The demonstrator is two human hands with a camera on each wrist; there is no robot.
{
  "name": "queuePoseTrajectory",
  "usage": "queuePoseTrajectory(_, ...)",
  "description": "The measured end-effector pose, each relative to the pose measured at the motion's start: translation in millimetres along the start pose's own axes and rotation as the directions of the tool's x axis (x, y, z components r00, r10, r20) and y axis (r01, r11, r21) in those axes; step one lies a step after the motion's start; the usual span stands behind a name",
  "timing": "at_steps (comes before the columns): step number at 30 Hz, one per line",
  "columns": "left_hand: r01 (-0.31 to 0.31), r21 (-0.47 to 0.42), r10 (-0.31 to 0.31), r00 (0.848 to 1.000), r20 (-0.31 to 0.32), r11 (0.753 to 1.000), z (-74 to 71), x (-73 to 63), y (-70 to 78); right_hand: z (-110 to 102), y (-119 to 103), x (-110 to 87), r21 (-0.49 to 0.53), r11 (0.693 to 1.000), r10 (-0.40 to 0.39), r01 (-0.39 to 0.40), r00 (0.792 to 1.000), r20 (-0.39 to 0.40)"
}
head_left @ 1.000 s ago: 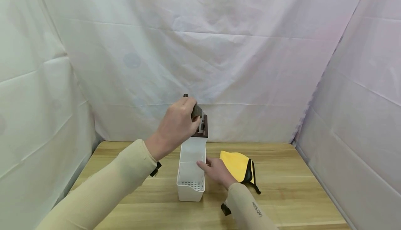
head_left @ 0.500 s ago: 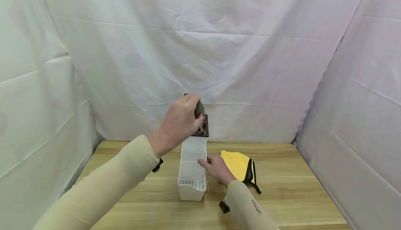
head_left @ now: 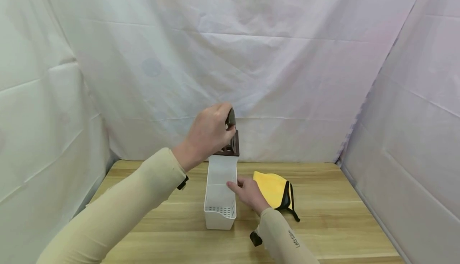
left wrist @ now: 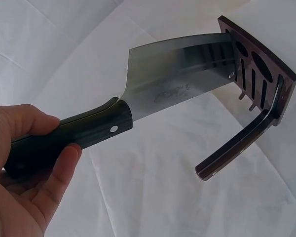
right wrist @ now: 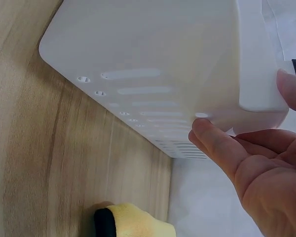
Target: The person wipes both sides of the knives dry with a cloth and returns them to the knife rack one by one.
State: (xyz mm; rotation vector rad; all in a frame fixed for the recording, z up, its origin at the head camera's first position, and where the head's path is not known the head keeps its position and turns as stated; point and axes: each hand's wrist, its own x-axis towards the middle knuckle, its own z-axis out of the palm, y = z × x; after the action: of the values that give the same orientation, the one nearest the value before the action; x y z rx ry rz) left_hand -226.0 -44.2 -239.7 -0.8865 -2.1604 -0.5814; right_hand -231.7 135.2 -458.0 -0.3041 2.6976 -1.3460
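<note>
My left hand (head_left: 210, 130) grips the dark handle of a cleaver (left wrist: 180, 76), thumb and fingers on opposite sides. In the left wrist view the far end of its broad blade reaches a slot in the dark brown slotted top (left wrist: 256, 61) of a knife holder. Another knife with a brown handle (left wrist: 232, 148) sits in that top. The holder's tall white body (head_left: 220, 221) has a perforated tray at the front. My right hand (head_left: 250, 194) holds its right side, thumb over the rim and fingers against the outer wall (right wrist: 158, 64).
A yellow cloth item (head_left: 272, 190) with black edging and a black strap lies right of the holder, near my right hand. The wooden table (head_left: 323, 208) is enclosed by white curtains (head_left: 287, 76) at the back and both sides.
My left hand has shifted slightly up and right, and the cleaver's handle has swung more upright. More of the slotted top shows beneath it. My right hand keeps its hold on the holder.
</note>
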Motion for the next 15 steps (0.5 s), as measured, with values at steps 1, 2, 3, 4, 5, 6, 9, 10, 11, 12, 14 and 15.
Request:
queuePoseTrajectory(1, -0.005, 0.005, 0.005, 1.000, -0.004, 1.000, 0.6, 0.7, -0.3, 0, 0, -0.5, -0.001, 1.000, -0.002, 0.002, 1.000, -0.001)
queuePoseTrajectory(2, -0.008, 0.007, 0.008, 1.000, -0.007, 1.000, 1.0, 1.5, -0.5, 0, 0, -0.9, -0.001, 1.000, -0.002, 0.002, 1.000, -0.001)
queuePoseTrajectory(3, -0.012, 0.009, 0.012, 1.000, -0.007, 1.000, 1.8, 2.3, -1.0, 0, 0, -1.4, 0.002, 1.000, 0.000, 0.000, 1.000, -0.001)
queuePoseTrajectory(4, -0.013, 0.009, 0.013, 1.000, -0.007, 1.000, 2.4, 3.1, -1.3, 0, 0, -1.9, 0.004, 1.000, 0.003, -0.003, 1.000, -0.003)
queuePoseTrajectory(5, -0.013, 0.008, 0.013, 1.000, -0.006, 1.000, 3.0, 3.9, -1.5, 0, 0, -2.5, 0.006, 1.000, 0.006, -0.006, 1.000, -0.004)
queuePoseTrajectory(6, -0.011, 0.006, 0.011, 1.000, -0.003, 1.000, 3.3, 4.7, -1.6, 0, 0, -2.9, 0.006, 1.000, 0.012, -0.012, 1.000, -0.005)
queuePoseTrajectory(9, -0.006, -0.001, 0.006, 1.000, 0.010, 1.000, 4.8, 7.4, -3.1, 1, -1, -4.0, 0.020, 0.999, 0.033, -0.033, 0.999, -0.006)
queuePoseTrajectory(10, -0.004, -0.007, 0.004, 1.000, 0.014, 1.000, 5.3, 8.4, -3.8, 1, 0, -4.1, 0.021, 0.999, 0.035, -0.035, 0.999, -0.008)
queuePoseTrajectory(11, -0.005, -0.012, 0.005, 1.000, 0.017, 1.000, 6.0, 9.4, -4.8, 1, 0, -4.3, 0.022, 0.999, 0.038, -0.037, 0.999, -0.009)
queuePoseTrajectory(12, -0.002, -0.016, 0.003, 1.000, 0.020, 1.000, 6.8, 10.3, -6.2, 1, 0, -4.5, 0.025, 0.999, 0.041, -0.041, 0.999, -0.009)
queuePoseTrajectory(14, 0.005, -0.028, -0.004, 1.000, 0.025, 1.000, 8.7, 11.9, -9.2, 1, -1, -5.3, 0.031, 0.998, 0.047, -0.047, 0.999, -0.009)
queuePoseTrajectory(15, 0.010, -0.037, -0.009, 1.000, 0.029, 0.999, 9.5, 12.7, -10.7, 1, -2, -5.6, 0.034, 0.998, 0.050, -0.049, 0.999, -0.009)
